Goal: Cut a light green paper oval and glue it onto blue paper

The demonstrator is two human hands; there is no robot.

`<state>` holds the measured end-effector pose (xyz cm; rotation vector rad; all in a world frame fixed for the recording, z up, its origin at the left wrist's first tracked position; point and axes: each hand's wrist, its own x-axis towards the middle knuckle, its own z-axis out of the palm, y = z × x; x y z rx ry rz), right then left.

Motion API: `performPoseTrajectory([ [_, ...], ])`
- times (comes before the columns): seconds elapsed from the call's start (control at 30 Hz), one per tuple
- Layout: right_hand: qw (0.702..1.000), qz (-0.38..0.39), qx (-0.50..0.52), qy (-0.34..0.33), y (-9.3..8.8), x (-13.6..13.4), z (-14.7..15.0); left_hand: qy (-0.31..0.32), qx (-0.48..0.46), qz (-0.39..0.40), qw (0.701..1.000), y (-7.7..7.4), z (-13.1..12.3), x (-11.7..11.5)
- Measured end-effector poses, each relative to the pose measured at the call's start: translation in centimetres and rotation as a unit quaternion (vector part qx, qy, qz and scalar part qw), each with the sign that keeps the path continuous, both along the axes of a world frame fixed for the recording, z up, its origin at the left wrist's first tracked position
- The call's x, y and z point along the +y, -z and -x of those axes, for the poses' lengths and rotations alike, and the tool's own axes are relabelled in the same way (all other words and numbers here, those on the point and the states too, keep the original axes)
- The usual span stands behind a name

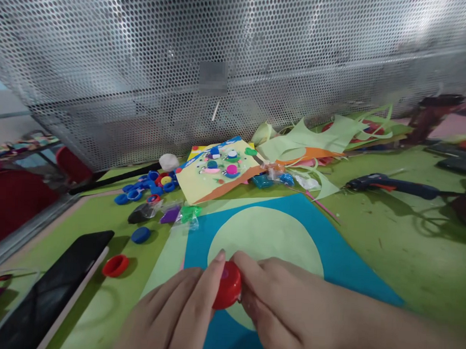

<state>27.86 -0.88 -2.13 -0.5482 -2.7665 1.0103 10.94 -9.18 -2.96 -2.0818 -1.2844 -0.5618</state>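
A red bottle cap (229,285) is pinched between both hands, above the lower part of a pale green circle (265,231) on a blue sheet (352,265). My left hand (174,315) presses the cap from the left with its fingers together. From the right, my right hand (282,303) grips the cap's edge between thumb and fingers. Another red cap (115,265) and a blue cap (140,235) lie on the green table to the left. The palms and some fingertips are hidden.
A phone (56,290) lies at the left. Blue caps (135,194), clay packets (170,214) and a decorated card (218,169) are farther back. A glue gun (393,186) with its cable lies right, near paper scraps (314,136). Behind stands a perforated metal panel (145,64).
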Motion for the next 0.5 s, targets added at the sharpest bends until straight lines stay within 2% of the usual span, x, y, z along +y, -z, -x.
performPoseTrajectory([
  [0.17, 0.995, -0.091, -0.031, 0.003, 0.2, 0.1, 0.2, 0.047, 0.059, 0.006, 0.997, -0.2, 0.0, 0.4],
  [0.3, 0.982, -0.177, -0.066, -0.002, 0.2, 0.0, 0.6, 0.019, 0.054, -0.015, 0.998, -0.1, 0.1, 0.4],
  [0.4, 0.967, -0.245, -0.069, -0.003, 0.3, -0.2, 0.7, 0.015, 0.085, 0.014, 0.996, 0.1, 0.1, 0.0],
  [0.5, 0.96, -0.272, -0.068, -0.005, 0.3, -0.1, 0.8, 0.007, 0.064, -0.004, 0.998, 0.8, -0.4, -0.3],
])
